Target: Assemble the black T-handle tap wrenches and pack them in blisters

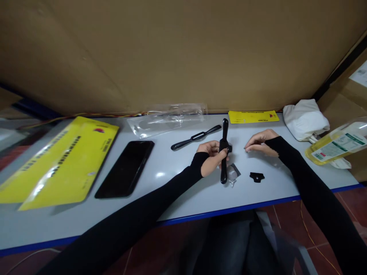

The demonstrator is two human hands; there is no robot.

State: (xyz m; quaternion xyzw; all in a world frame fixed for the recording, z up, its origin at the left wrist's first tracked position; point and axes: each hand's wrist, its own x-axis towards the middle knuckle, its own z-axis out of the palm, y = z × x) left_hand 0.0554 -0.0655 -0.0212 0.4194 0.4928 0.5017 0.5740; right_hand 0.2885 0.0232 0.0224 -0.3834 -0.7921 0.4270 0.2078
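Note:
My left hand (212, 156) is closed around the middle of a black spokeshave (224, 133), its thumb pressed on the centre where a small dark plate sits. The tool stands nearly lengthwise to me, a handle at either end. To its right, over the table, my right hand (262, 143) has thumb and fingertips brought together; anything between them is too small to make out. Below the spokeshave lie a grey metal blade (235, 168) and a small silver screw piece (232, 183). A black cap plate (257, 177) rests farther right. Another black spokeshave body (197, 136) lies behind my left hand.
Yellow printed cards (77, 160) and a black phone (124, 169) lie at left. Clear plastic packaging (169, 119) and more yellow cards (254, 117) are along the back. A white cloth (305, 119) and an oil bottle (338, 147) occupy the right end. Cardboard (183, 53) walls the back.

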